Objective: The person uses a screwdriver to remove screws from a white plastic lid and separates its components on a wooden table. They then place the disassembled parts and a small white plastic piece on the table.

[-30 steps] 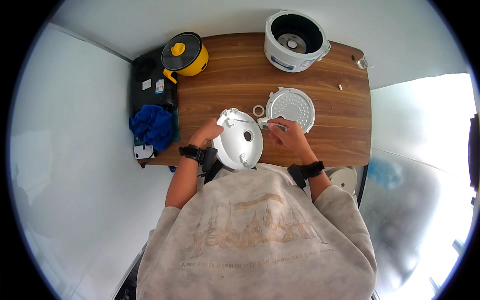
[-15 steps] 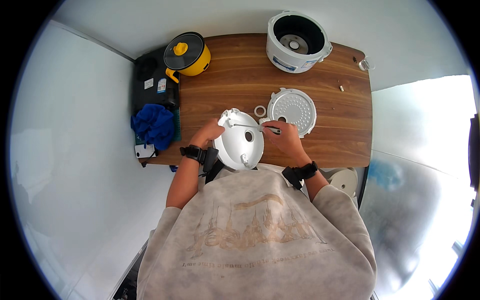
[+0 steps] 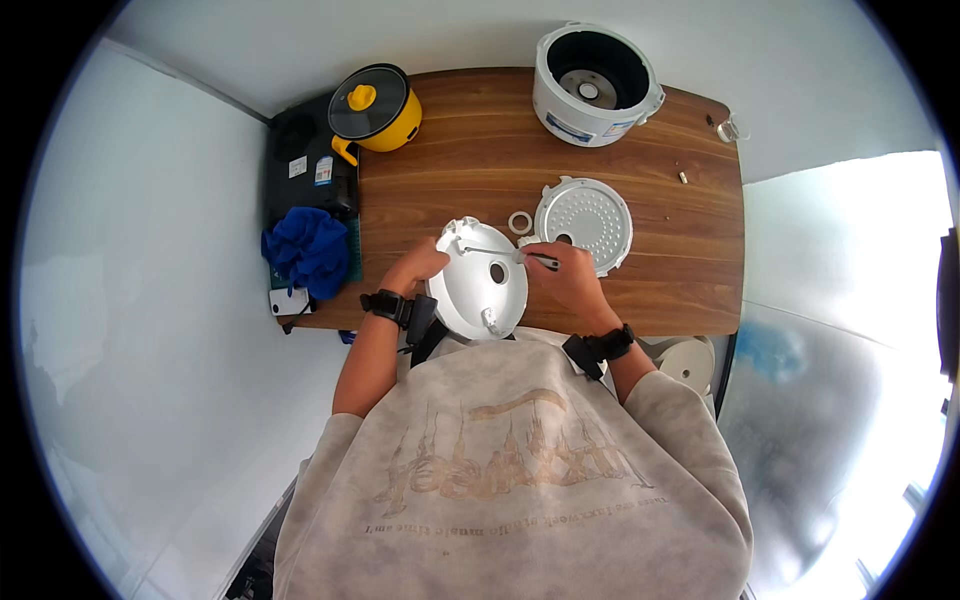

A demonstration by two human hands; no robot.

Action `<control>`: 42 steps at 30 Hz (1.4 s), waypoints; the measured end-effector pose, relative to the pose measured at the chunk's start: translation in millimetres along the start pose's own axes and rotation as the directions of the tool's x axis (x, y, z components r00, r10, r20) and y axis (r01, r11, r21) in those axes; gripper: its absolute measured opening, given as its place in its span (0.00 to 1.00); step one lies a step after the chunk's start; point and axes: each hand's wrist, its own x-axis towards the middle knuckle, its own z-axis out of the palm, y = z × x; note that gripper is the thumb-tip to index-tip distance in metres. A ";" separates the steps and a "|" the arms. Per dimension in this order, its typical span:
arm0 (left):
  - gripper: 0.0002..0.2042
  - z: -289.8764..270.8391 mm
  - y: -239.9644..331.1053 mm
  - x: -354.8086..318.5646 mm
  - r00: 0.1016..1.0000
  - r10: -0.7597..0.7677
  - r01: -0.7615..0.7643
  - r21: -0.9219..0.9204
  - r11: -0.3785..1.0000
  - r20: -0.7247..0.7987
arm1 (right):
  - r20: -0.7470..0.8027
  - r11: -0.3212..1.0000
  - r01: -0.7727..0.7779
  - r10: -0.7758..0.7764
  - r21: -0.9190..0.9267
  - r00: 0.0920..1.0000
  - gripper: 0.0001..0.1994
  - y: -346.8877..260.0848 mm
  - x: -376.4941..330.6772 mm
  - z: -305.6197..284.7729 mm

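Observation:
A white plastic rice cooker lid shell [image 3: 465, 290] with a round hole lies tilted at the table's near edge, against my shirt. My left hand [image 3: 424, 264] grips its left rim, fingers closed. In my right hand [image 3: 568, 270] is a screwdriver [image 3: 490, 252], held by its dark and light handle. Its thin metal shaft points left across the shell, the tip near the white fittings at the upper left rim. Just beyond my right hand lies a round, light grey perforated inner lid plate [image 3: 592, 222], and beside that a small white ring [image 3: 520, 222].
A white rice cooker body [image 3: 580, 105] stands open at the back right. At the back left is a yellow pot [image 3: 390, 125] with a dark lid, next to a black case [image 3: 310, 190] and a blue cloth [image 3: 307, 252]. A small glass jar [image 3: 730, 130] sits at the far right corner.

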 end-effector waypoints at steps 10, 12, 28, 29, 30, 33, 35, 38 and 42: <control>0.18 -1.2 3.7 -2.7 1.000 -0.003 0.003 0.006 1.000 0.005 | 0.050 0.995 0.074 -0.071 -0.060 0.996 0.10 2.3 3.1 1.9; 0.18 -1.1 1.8 0.6 1.000 -0.004 0.004 0.015 1.000 0.018 | 0.055 0.986 0.118 -0.112 -0.120 0.992 0.09 -4.7 5.4 1.7; 0.18 -5.1 1.5 -0.6 0.998 0.057 -0.058 0.057 0.997 0.017 | 0.057 0.927 0.022 -0.001 -0.374 0.998 0.15 -38.9 42.9 11.5; 0.18 -5.2 1.3 -2.0 0.997 0.080 -0.081 0.059 0.995 0.014 | 0.082 0.924 0.054 -0.025 -0.378 0.996 0.15 -41.8 43.4 11.6; 0.17 -6.2 -3.4 1.3 0.997 0.075 -0.076 0.089 0.993 0.018 | 0.107 0.921 0.086 -0.048 -0.381 0.993 0.15 -43.2 44.0 12.1; 0.16 -7.9 -14.8 10.5 0.996 0.089 -0.089 0.130 0.988 0.001 | 0.168 0.918 0.114 -0.053 -0.380 0.984 0.12 -42.5 48.8 13.8; 0.15 -4.7 -19.1 9.9 0.990 0.134 -0.129 0.090 0.988 -0.052 | 0.194 0.922 0.109 -0.038 -0.371 0.980 0.11 -42.8 53.3 12.9; 0.15 -5.4 -20.8 13.7 0.992 0.115 -0.109 0.107 0.988 -0.051 | 0.210 0.934 0.146 -0.079 -0.326 0.975 0.10 -33.3 60.4 12.9; 0.15 -5.9 -16.7 12.0 0.995 0.093 -0.087 0.140 0.986 -0.038 | 0.283 0.957 0.131 -0.055 -0.259 0.958 0.06 -26.6 69.2 3.3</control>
